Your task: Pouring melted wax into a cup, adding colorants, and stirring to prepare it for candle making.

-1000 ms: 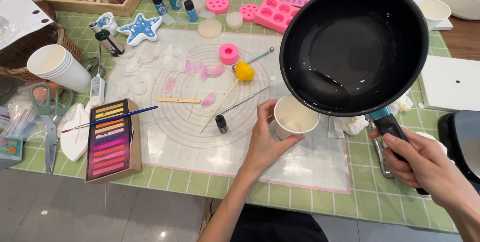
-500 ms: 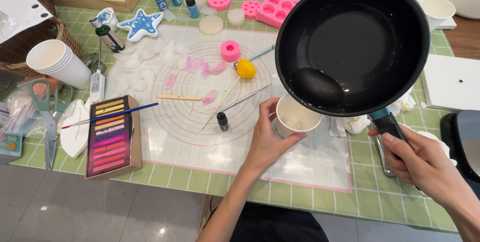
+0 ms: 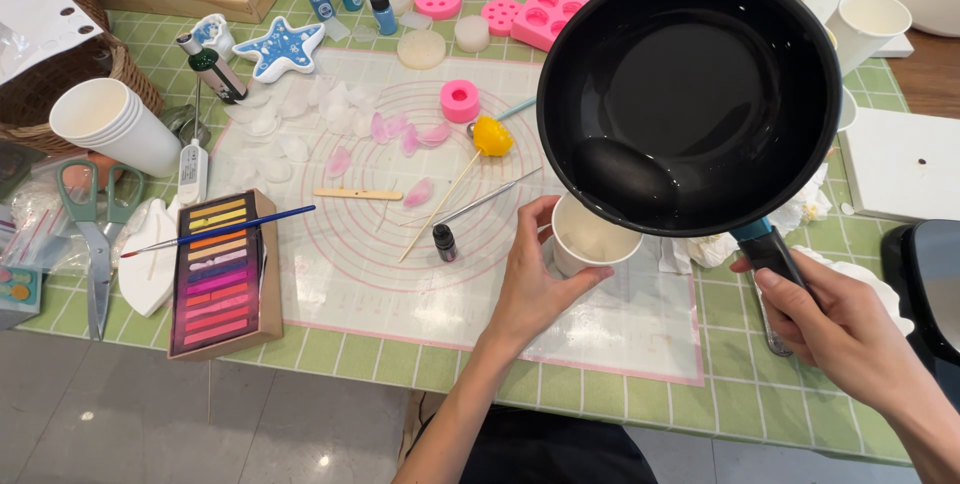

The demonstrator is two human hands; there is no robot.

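Pouring step: the right hand [image 3: 850,329] grips the tilted black non-stick pan [image 3: 690,94] above the white paper cup [image 3: 590,239], clasped by the left hand [image 3: 530,279] near the worktop's front edge; next calls for steady tipping.

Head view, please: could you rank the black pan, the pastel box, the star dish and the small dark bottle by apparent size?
1. black pan, though it is held up nearer the camera
2. pastel box
3. star dish
4. small dark bottle
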